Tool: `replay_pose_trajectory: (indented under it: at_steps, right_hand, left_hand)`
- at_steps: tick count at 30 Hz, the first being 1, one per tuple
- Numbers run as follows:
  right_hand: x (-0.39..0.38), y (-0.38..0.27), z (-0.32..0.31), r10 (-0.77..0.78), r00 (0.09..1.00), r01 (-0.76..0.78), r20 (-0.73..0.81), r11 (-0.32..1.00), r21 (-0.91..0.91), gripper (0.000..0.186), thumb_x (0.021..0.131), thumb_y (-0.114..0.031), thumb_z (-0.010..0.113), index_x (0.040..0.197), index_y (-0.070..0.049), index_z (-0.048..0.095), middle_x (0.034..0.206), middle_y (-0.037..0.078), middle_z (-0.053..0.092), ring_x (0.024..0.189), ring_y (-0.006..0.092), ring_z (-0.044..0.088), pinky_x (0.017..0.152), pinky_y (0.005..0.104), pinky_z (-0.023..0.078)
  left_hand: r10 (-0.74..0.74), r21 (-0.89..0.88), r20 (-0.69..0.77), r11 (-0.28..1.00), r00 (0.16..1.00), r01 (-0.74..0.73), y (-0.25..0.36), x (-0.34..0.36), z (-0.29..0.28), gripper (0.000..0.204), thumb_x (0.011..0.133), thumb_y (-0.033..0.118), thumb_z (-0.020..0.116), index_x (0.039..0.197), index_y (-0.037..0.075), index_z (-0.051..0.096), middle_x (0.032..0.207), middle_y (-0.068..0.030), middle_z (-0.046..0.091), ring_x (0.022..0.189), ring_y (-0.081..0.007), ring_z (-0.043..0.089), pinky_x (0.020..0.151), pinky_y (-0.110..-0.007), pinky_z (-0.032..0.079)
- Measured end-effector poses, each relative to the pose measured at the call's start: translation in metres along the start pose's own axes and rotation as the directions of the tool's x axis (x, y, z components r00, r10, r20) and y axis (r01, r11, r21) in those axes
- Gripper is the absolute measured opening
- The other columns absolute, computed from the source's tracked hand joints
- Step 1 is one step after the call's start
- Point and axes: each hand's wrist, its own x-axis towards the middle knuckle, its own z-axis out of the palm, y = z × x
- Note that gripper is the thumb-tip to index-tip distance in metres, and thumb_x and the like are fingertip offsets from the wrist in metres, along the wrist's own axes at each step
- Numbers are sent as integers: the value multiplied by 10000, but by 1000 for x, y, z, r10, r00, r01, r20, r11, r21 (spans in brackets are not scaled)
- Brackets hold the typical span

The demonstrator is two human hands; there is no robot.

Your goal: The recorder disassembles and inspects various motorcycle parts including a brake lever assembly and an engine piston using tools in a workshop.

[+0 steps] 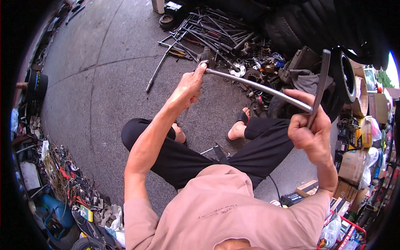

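Rough concrete floor (104, 83) — hands on steel T-wrench (266, 89)

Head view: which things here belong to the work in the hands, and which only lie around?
In use:
- left hand
- right hand
- long metal wrench

Lying about:
- pile of metal tools
- tangled wires
- cardboard boxes
- tyre

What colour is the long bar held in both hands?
Silver-grey metal bar, seen in the head view.

2 hands (189, 87), 1 T-wrench (258, 87), 2 sandals (241, 116).
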Motion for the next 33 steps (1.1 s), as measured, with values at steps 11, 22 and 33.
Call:
replay_pose_trajectory:
  at_steps: [11, 22, 33]
  right_hand:
    - [27, -4, -32, -533, 493, 719, 687, -195, -667, 182, 709, -104, 697, 777, 29, 593, 492, -18, 374, 391, 75, 433, 323, 227, 297]
    - [26, -7, -22, -666, 720, -63, -195, 218, -974, 706, 675, -315, 784, 1229, -15, 464, 1110, 149, 568, 1018, 249, 573, 860, 350, 484]
    - [0, -14, -36, 8, 997, -33, 75, 941, 336, 724, 761, -233, 513, 1307, 149, 230, 1163, 351, 474, 809, 346, 650, 670, 377, 567]
  left_hand:
    - [-137, 390, 160, 918, 977, 65, 0, -9, -6, 519, 856, 567, 441, 567, 175, 263, 479, 94, 196, 372, -27, 163, 346, -222, 109]
    - [244, -147, -163, 952, 956, -268, 8, -2, 5, 454, 846, 506, 559, 628, 148, 385, 475, 76, 255, 364, -48, 203, 354, -238, 134]
    - [504, -215, 267, 862, 821, -459, 12, -5, -19, 267, 924, 289, 510, 1070, 66, 495, 783, -9, 536, 569, -40, 503, 482, -183, 412]
